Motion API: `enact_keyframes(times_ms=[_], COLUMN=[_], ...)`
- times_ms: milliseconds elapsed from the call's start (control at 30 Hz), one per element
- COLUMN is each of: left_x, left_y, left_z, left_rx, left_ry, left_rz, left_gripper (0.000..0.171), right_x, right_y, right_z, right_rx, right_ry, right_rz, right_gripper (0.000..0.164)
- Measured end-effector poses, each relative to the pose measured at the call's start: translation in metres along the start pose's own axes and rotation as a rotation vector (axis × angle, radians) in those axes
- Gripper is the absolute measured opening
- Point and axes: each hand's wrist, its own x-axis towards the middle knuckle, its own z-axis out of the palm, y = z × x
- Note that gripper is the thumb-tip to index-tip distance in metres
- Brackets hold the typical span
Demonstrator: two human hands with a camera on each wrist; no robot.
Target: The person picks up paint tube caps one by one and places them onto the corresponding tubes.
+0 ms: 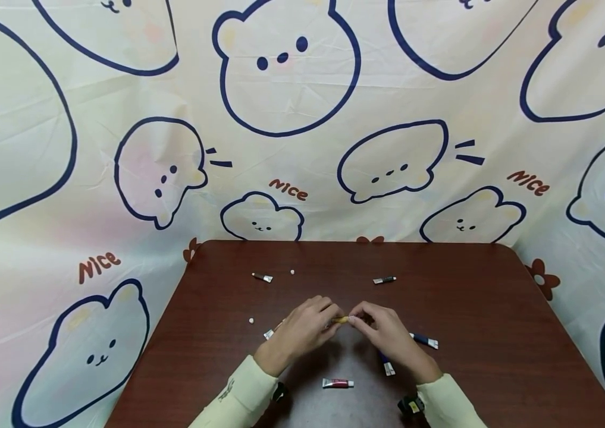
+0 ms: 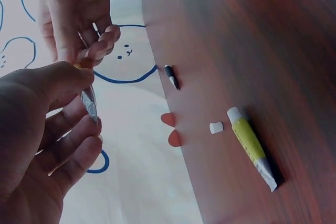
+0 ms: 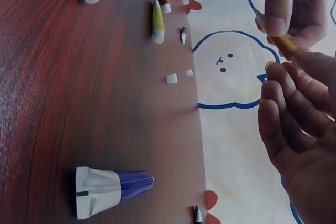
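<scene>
Both hands meet over the middle of the table around a small yellow-orange paint tube (image 1: pixel 341 320). My left hand (image 1: pixel 307 324) pinches the tube's body between thumb and fingers, its silver crimped end pointing down past the fingers in the left wrist view. At the other end, the right hand (image 1: pixel 385 330) pinches the tip with thumb and forefinger; its fingertips hide that end. The right hand's other fingers curl loosely below in the right wrist view. Below the hands lie a red paint tube (image 1: pixel 337 383) and a blue paint tube (image 3: pixel 118 184).
Around the brown table (image 1: pixel 216 368) lie more paint tubes: a black one (image 1: pixel 385 279), a dark blue one (image 1: pixel 424 340), a yellow-green one (image 2: pixel 249 140) and a small dark one (image 1: pixel 262 277). Two loose white caps (image 1: pixel 292 271) sit on the left side. A patterned cloth (image 1: pixel 281 154) hangs behind.
</scene>
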Motion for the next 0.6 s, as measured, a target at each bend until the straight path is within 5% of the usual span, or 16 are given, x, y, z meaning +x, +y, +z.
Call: enact_keyframes(times_ms=[133, 367, 600], left_x=[0.001, 0.002, 0.0019], left_y=[0.0024, 0.0046, 0.0034], left_z=[-0.0003, 0.0003, 0.004], left_rx=[0.016, 0.012, 0.001], left_ry=[0.021, 0.022, 0.015], left_rz=[0.01, 0.012, -0.004], left_gripper=[0.019, 0.02, 0.017], right_x=[0.0, -0.0015, -0.0032], right_y=[-0.0002, -0.0012, 0.0017], right_z=[0.0018, 0.0021, -0.001], right_rx=[-0.046, 0.062, 0.117], right_ry=[0.019, 0.032, -0.001], right_rz=[0.002, 0.062, 0.003], right_gripper=[0.023, 0.018, 0.014])
